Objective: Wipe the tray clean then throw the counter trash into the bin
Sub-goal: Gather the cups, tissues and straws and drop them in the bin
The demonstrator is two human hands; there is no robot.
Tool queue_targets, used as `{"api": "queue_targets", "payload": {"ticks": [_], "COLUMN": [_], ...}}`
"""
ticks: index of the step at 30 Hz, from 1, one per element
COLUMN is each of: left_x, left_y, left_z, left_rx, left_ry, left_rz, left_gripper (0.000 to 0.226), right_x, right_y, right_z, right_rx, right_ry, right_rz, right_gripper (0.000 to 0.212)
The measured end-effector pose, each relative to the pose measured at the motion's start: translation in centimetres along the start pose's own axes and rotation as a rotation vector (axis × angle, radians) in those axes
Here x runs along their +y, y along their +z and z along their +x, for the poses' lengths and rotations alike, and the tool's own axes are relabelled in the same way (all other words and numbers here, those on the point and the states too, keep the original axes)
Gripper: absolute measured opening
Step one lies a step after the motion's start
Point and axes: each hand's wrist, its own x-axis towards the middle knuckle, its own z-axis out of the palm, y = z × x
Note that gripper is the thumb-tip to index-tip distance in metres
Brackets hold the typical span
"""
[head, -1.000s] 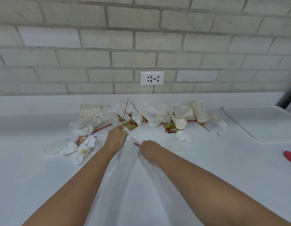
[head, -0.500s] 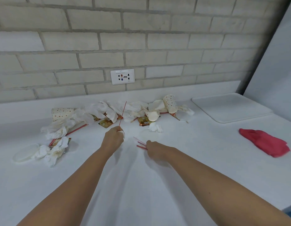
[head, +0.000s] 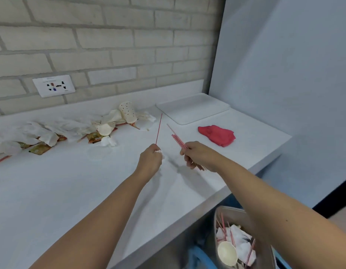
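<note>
The tray [head: 193, 107] lay bare and pale in the upper right of the frame, in the wall corner, with the red cloth [head: 216, 135] crumpled just beside it on the surface [head: 71, 191]. No dirt showed on it, so the wiping looked finished.

The trash step seemed partway through. The bin [head: 216, 224], at the lower right below the surface edge, already held napkins, a lid and several straws.

At mid-frame the left hand [head: 150, 158] had its grip pinched on a thin red stick [head: 159, 129] pointing upward, with a white scrap at the fingers. The right hand [head: 199, 156] had its grip curled round a bundle of striped straws [head: 178, 140]. Both hung above the surface, not yet over the bin.

Much was left. The trash pile [head: 71, 131] lay along the wall at the left: crumpled napkins, a dotted paper cup [head: 128, 112] on its side and sauce packets [head: 39, 148]. It would probably take several more trips.
</note>
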Motion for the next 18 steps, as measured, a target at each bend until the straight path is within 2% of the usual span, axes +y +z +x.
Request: {"api": "queue_targets", "payload": {"ticks": [3, 8, 11, 13, 16, 18], "left_x": [1.2, 2.2, 1.6, 0.7, -0.9, -2.1], "left_y": [4.8, 13.3, 17.5, 19.1, 21.8, 22.8], "left_z": [-1.4, -4.8, -6.5, -6.7, -6.8, -7.0], "left_rx": [-0.087, -0.313, -0.416, -0.442, -0.38, -0.407], "left_ry": [0.052, 0.064, 0.068, 0.05, -0.083, -0.106], "left_rz": [0.033, 0.13, 0.189, 0.214, 0.226, 0.257], "left_gripper": [0.009, 0.026, 0.024, 0.022, 0.015, 0.015], "right_x": [3.0, 10.2, 14.9, 17.3, 20.8, 22.6], "right_y": [-3.6, -7.0, -7.2, -6.4, -5.4, -5.3], "right_z": [-2.5, -6.5, -8.4, -9.0, -9.9, -10.3], "right_rx": [0.116, 0.227, 0.288, 0.302, 0.284, 0.276], "right_ry": [-0.003, 0.109, 0.182, 0.236, 0.35, 0.391], "right_rz": [0.009, 0.135, 0.171, 0.165, 0.042, -0.057], "right_gripper": [0.016, 0.016, 0.018, 0.016, 0.017, 0.038]}}
